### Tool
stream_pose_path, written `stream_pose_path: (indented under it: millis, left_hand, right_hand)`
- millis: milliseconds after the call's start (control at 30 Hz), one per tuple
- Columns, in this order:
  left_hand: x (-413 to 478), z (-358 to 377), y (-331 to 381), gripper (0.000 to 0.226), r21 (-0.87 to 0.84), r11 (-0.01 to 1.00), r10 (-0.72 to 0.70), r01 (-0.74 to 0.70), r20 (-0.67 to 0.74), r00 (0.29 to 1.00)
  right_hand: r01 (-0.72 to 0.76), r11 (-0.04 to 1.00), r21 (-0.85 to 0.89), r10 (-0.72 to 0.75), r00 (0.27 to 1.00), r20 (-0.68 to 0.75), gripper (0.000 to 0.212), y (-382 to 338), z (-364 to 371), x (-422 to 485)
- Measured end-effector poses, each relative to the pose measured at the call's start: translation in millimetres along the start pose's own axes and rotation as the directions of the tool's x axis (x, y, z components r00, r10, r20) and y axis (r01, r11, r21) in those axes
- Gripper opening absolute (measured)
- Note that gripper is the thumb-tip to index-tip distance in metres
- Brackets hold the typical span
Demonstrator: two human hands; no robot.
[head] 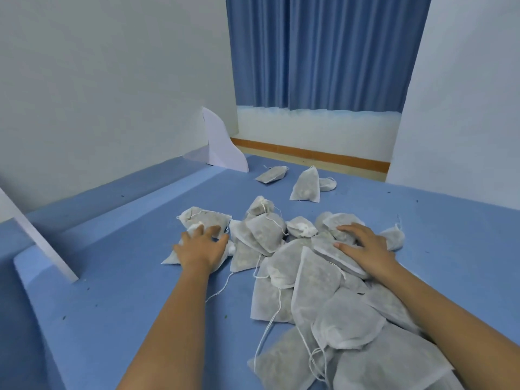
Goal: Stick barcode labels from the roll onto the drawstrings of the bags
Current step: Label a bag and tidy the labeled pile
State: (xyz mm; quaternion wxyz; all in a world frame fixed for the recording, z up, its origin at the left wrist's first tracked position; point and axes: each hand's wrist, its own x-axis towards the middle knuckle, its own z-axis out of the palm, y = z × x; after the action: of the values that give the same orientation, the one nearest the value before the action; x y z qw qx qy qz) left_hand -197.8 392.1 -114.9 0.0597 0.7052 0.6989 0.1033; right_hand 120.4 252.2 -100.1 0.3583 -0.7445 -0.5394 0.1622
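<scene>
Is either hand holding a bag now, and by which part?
Nothing is held. Both hands lie open on the pile of bags: the left hand at its left edge, the right hand toward its right side.

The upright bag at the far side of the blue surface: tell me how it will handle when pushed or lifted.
The upright bag probably tips easily, since it stands on its bottom edge. Its thin cloth shows lumpy filling, so it is likely floppy, not stiff.
</scene>
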Motion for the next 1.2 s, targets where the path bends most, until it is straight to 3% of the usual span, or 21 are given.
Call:
stream_pose_path:
  millis: [200, 300, 400, 533, 600, 767, 900, 1000, 1100, 1200]
  left_hand:
    - [-50.5, 9.7, 51.9, 0.058, -0.116, 0.963, 0.247, -0.242, 0.026, 0.969]
    - [-69.4, 10.9, 64.2, 0.051, -0.143, 0.95, 0.288, -0.276, 0.072, 0.955]
    - [-90.8, 8.0, 73.3, 0.049, -0.128, 0.961, 0.256, -0.244, 0.086, 0.963]
    - [-131.1, -5.1, 93.4, 0.045, -0.178, 0.982, 0.038, -0.058, -0.111, 0.993]
    - [-154.0, -14.9, 109.1, 0.048, -0.234, 0.969, 0.044, -0.083, -0.164, 0.985]
    - [-222.1, -26.5, 152.1, 0.041, -0.31, 0.851, 0.362, -0.425, -0.242, 0.9]
    - [-273.8, -28.7, 169.8, 0.032, -0.332, 0.608, 0.697, -0.721, -0.211, 0.685]
    - [-297.5, -12.2, 172.7, 0.04, -0.129, 0.584, 0.8, -0.802, -0.079, 0.595]
    - [-306.8, 8.9, 170.5, 0.045, 0.073, 0.62, 0.784, -0.781, -0.088, 0.614]
    - [-309.1, 16.9, 170.6, 0.048, 0.138, 0.65, 0.758, -0.747, -0.18, 0.627]
  right_hand:
    - [0.034, 0.989, -0.146, -0.014, 0.991, 0.132, 0.04, -9.2, -7.9, -8.9]
    - [0.022, 0.989, -0.143, 0.011, 0.974, 0.228, 0.046, -18.8, -23.9, -24.1]
    - [-0.007, 0.998, -0.06, 0.019, 0.981, 0.194, 0.047, -26.3, -46.6, -45.8]
    - [-0.086, 0.99, -0.107, 0.104, 0.98, 0.168, 0.04, -18.5, -83.0, -78.7]
    - [-0.13, 0.984, -0.12, 0.148, 0.977, 0.153, 0.037, -10.8, -99.6, -97.2]
    - [-0.231, 0.97, -0.07, 0.239, 0.959, 0.154, 0.043, -1.6, -119.5, -146.7]
    - [-0.331, 0.943, -0.019, 0.329, 0.927, 0.181, 0.053, 5.8, -120.8, -182.2]
    - [-0.312, 0.949, -0.055, 0.317, 0.933, 0.173, 0.043, 14.9, -110.4, -198.6]
    - [-0.288, 0.957, -0.04, 0.29, 0.956, 0.044, 0.008, 20.9, -96.1, -204.7]
    - [-0.292, 0.953, 0.087, 0.294, 0.956, -0.018, 0.039, 29.3, -84.7, -201.6]
